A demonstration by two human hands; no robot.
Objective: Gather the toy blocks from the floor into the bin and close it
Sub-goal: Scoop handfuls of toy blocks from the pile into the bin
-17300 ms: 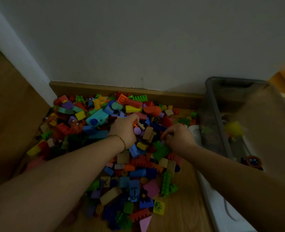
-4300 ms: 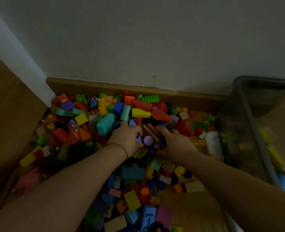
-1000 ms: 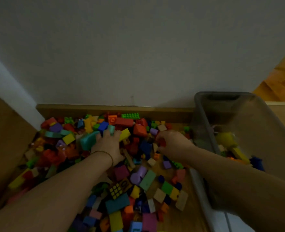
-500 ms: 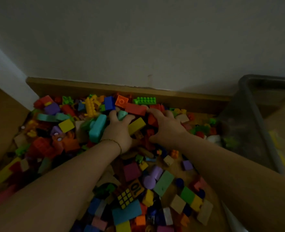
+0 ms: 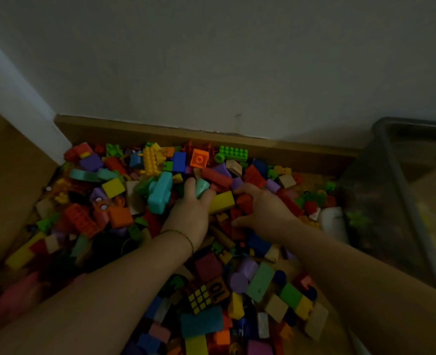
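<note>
I see both bare forearms reaching fwd, converging. L hand (image 5: 191, 211) palm-down, fingers curled round a teal block (image 5: 202, 187). R hand (image 5: 264, 210) just beside it, palm-down, fingers hooked downward, thumb splayed toward L; fingertips hidden.

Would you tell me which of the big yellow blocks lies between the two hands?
The smooth yellow block between the left hand and right hand, against the left one; the others lie farther out in the pile.

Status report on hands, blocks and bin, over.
Left hand grips teal block, right hand clutches red block. Block pile largely ungathered. Bin open at right; white object beside it.
</note>
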